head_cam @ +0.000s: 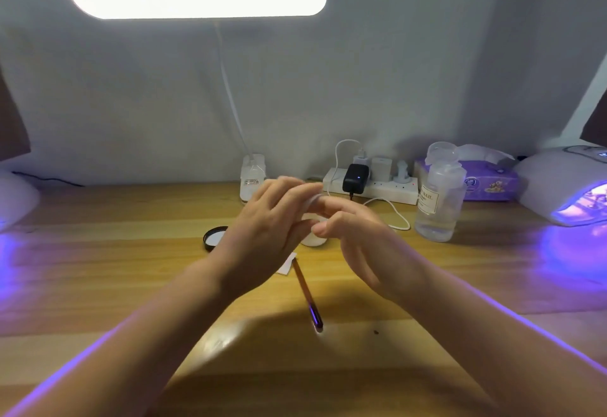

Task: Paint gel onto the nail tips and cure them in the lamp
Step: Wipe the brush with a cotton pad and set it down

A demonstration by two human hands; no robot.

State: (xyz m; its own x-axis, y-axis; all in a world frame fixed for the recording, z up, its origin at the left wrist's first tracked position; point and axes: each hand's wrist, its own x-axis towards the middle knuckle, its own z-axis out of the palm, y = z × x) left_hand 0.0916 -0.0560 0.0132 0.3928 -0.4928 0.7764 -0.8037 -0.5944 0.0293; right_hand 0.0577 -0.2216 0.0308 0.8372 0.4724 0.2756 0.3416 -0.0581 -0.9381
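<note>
My left hand (pixel 269 219) and my right hand (pixel 364 239) meet above the middle of the wooden table (pixel 98 268). The left fingers curl round a small white curved piece (pixel 313 200), blurred, probably a nail tip. My right hand's outstretched fingers touch that piece, with the thumb held apart below. A small white jar (pixel 313 240) stands on the table under the hands, partly hidden. A brown-handled brush (pixel 307 295) lies in front of it, its head on a white paper (pixel 286 265). The curing lamp (pixel 558 183) glows purple at the far right.
A black lid (pixel 215 235) lies left of the jar. At the back stand a desk lamp base (pixel 252 175), a power strip (pixel 374 186) with plugs and a white cable, a clear liquid bottle (pixel 438 199) and a purple tissue pack (pixel 486 183). A second lamp (pixel 14 196) glows at the left edge.
</note>
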